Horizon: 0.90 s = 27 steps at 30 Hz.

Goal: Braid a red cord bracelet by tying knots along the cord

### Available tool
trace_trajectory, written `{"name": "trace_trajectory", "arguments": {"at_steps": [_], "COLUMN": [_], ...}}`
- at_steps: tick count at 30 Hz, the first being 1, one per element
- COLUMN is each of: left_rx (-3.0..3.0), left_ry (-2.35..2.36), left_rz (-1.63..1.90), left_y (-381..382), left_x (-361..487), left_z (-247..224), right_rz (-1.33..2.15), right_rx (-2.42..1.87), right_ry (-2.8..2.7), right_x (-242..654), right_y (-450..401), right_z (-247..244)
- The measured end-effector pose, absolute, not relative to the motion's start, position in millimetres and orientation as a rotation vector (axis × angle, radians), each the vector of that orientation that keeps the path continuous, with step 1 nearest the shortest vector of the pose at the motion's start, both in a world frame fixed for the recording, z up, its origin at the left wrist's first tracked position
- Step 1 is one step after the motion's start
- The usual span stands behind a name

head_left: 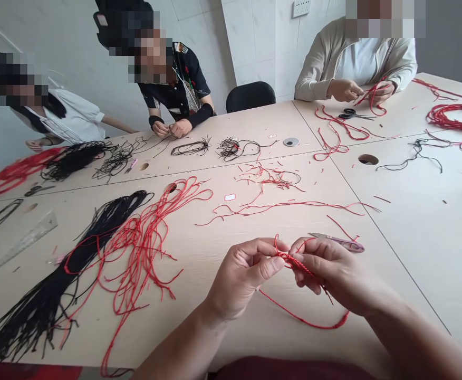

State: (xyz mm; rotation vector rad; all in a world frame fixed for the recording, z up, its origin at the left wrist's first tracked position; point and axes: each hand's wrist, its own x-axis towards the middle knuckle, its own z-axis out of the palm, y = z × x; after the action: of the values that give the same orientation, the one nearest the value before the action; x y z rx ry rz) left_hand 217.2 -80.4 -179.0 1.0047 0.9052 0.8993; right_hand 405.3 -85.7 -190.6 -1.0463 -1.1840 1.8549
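Now, your left hand (241, 272) and right hand (334, 261) pinch a thin twisted red cord (300, 265), thumbs and fingers nearly closed on it, just on the near side of the purple-handled metal snips (352, 245). Well left of the snips lie a long bundle of black cords (53, 285) and a loose tangle of red cords (147, 232). Beyond the snips come scattered red thread clippings (282, 182), then, farther, a person (357, 58) in a beige jacket (320, 63).

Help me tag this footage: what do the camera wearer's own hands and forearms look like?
The left hand and right hand are ungloved, with no ring or watch showing. The left forearm and right forearm show no sleeve, band or marking. Dark maroon cloth, perhaps clothing, shows at the bottom edge.
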Motion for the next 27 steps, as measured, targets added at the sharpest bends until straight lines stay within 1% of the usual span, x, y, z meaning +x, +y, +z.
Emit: {"name": "trace_trajectory", "arguments": {"at_steps": [6, 11, 16, 20, 23, 27], "left_rx": [0.877, 0.857, 0.846, 1.027, 1.269, 1.617], "left_ry": [0.901, 0.924, 0.925, 1.011, 1.144, 1.239], "left_rz": [0.911, 0.93, 0.923, 0.91, 0.89, 0.897], "left_y": [-78.8, -76.5, -75.5, -78.7, -83.6, -88.8], "left_x": [218.6, 220.0, 219.5, 217.3, 218.2, 223.6], "left_z": [-179.9, -179.2, -180.3, -181.9, -181.6, -181.8], "right_rz": [1.948, 1.832, 1.594, 1.351, 1.101, 0.598], "right_rx": [-1.018, -1.062, -1.173, -1.194, -1.13, -1.092], "right_ry": [-1.14, -1.14, -1.246, -1.236, -1.351, -1.74], "right_x": [404.2, 404.5, 401.8, 398.1, 396.4, 397.4], "right_y": [-86.5, -86.6, -86.1, -88.5, -92.1, -93.2], "right_z": [-193.0, -193.3, -191.0, -193.4, -197.0, -199.4]}}
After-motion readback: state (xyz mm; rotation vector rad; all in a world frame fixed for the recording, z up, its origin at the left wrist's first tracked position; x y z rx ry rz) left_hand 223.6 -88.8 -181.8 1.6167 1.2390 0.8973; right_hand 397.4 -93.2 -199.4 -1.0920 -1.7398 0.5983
